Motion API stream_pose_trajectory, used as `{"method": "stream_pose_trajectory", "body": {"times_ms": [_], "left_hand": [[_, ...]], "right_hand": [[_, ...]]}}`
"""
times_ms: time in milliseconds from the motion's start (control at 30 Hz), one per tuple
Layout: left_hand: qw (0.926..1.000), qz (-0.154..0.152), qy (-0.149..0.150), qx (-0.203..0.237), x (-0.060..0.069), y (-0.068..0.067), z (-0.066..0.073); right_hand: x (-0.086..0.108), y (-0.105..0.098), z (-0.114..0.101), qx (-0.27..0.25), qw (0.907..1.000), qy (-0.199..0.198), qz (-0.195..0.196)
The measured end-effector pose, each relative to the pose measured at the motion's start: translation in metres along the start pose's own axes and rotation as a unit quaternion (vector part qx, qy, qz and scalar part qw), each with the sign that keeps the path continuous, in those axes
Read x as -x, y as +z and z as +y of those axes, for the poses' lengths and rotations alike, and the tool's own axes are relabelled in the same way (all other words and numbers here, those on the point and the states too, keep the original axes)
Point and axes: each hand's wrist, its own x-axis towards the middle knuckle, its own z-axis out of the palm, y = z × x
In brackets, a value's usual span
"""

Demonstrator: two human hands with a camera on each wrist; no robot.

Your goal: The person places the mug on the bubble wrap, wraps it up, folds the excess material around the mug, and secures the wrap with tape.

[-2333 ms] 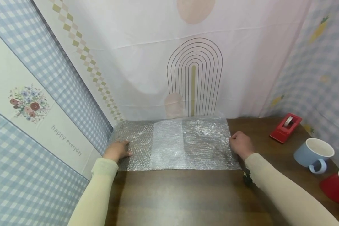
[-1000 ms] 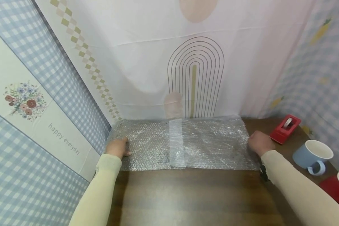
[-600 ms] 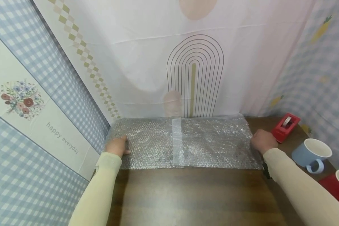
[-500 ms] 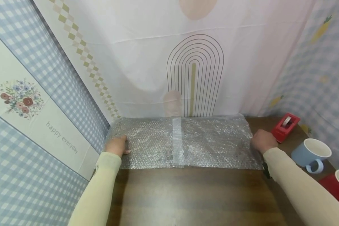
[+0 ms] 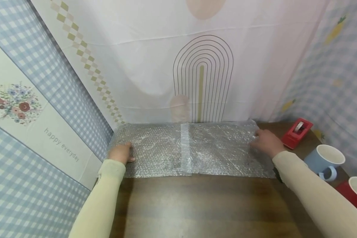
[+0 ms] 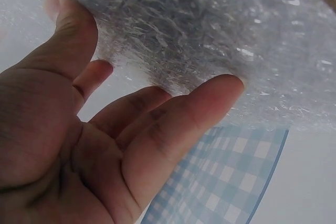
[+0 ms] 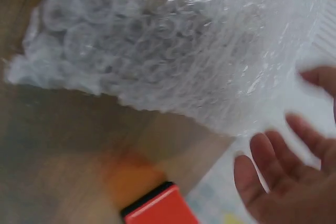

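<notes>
A sheet of bubble wrap (image 5: 154, 145) lies flat along the back of the table, with a paler band down its middle. My left hand (image 5: 120, 153) rests on its left end. In the left wrist view the fingertips (image 6: 223, 87) and thumb touch the bubble wrap (image 6: 173, 30), fingers fairly straight. At the opposite end, my right hand (image 5: 267, 142) hovers by the right edge. Its fingers are spread and apart from the bubble wrap (image 7: 131, 35) in the right wrist view, holding nothing.
A red tape dispenser (image 5: 292, 138) stands right of my right hand. Nearer me are a blue mug (image 5: 314, 159) and a red mug (image 5: 344, 194) at the right edge. Patterned cloths hang behind and on both sides of the brown table (image 5: 202, 205).
My right hand drew the bubble wrap's end rightward, narrowing the pale band, then let go and shifted slightly back and left. My left hand has stayed on the left end.
</notes>
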Motion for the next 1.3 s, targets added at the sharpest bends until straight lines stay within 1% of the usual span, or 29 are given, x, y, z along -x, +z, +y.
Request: {"method": "stream_pose_trajectory", "body": {"times_ms": [33, 67, 133, 200, 267, 300, 333, 367, 467, 567, 633, 667, 767, 800, 867, 900, 1000, 1033, 1133, 1300], "left_hand": [[1.0, 0.0, -0.004, 0.0, 0.0, 0.0, 0.0], [1.0, -0.005, -0.004, -0.002, 0.002, -0.003, 0.001], [1.0, 0.001, -0.001, -0.005, -0.004, 0.004, -0.004], [1.0, 0.004, 0.004, -0.008, -0.009, 0.009, -0.007], [0.9997, 0.014, 0.016, -0.009, -0.012, 0.012, -0.009], [0.9997, 0.019, 0.016, -0.008, -0.013, 0.013, -0.008], [0.9995, 0.022, 0.019, -0.008, -0.011, 0.01, -0.006], [0.9996, 0.02, 0.019, -0.006, -0.006, 0.004, -0.001], [0.9998, 0.011, 0.018, 0.006, 0.016, -0.02, 0.017], [0.9998, 0.0, 0.017, 0.013, 0.041, -0.045, 0.037], [0.9998, 0.004, 0.018, 0.011, 0.049, -0.052, 0.043], [0.9994, 0.022, 0.026, 0.006, 0.047, -0.048, 0.039], [0.9995, 0.019, 0.024, -0.001, 0.044, -0.047, 0.039], [0.9994, 0.022, 0.027, -0.002, 0.034, -0.038, 0.032], [0.9992, 0.026, 0.03, -0.007, 0.009, -0.018, 0.015], [0.9996, 0.012, 0.025, -0.007, 0.001, -0.014, 0.012], [0.9987, 0.031, 0.039, -0.009, -0.031, 0.014, -0.011], [0.9986, 0.033, 0.04, -0.009, -0.033, 0.015, -0.012], [0.9979, 0.044, 0.047, -0.009, -0.034, 0.016, -0.015], [0.9969, 0.056, 0.051, -0.021, -0.038, 0.018, -0.02]], "right_hand": [[-0.002, 0.004, -0.002, 0.0, 0.9996, -0.022, -0.017], [-0.003, 0.008, -0.005, -0.004, 0.9986, -0.039, -0.037], [-0.003, 0.015, -0.009, -0.004, 0.9955, -0.063, -0.071], [0.0, 0.021, -0.012, -0.004, 0.9922, -0.077, -0.098], [0.003, 0.024, -0.016, -0.008, 0.9898, -0.088, -0.112], [0.005, 0.025, -0.018, -0.009, 0.9891, -0.091, -0.116], [0.005, 0.025, -0.019, -0.011, 0.9884, -0.093, -0.119], [0.006, 0.025, -0.02, -0.015, 0.988, -0.093, -0.123], [0.005, 0.025, -0.024, -0.02, 0.9872, -0.092, -0.129], [0.002, 0.026, -0.028, -0.017, 0.9864, -0.102, -0.128], [-0.001, 0.027, -0.032, -0.014, 0.9862, -0.106, -0.127], [-0.002, 0.027, -0.034, -0.013, 0.986, -0.109, -0.126], [-0.007, 0.029, -0.037, -0.007, 0.9849, -0.119, -0.125], [-0.008, 0.029, -0.037, -0.004, 0.9846, -0.123, -0.124], [-0.009, 0.03, -0.038, 0.0, 0.9838, -0.131, -0.122], [-0.01, 0.029, -0.037, 0.002, 0.9836, -0.135, -0.12], [-0.009, 0.028, -0.034, 0.002, 0.984, -0.135, -0.117], [-0.009, 0.028, -0.032, 0.001, 0.9841, -0.134, -0.116], [-0.007, 0.027, -0.028, -0.009, 0.9843, -0.132, -0.117], [-0.004, 0.027, -0.025, -0.02, 0.9829, -0.143, -0.115]]}}
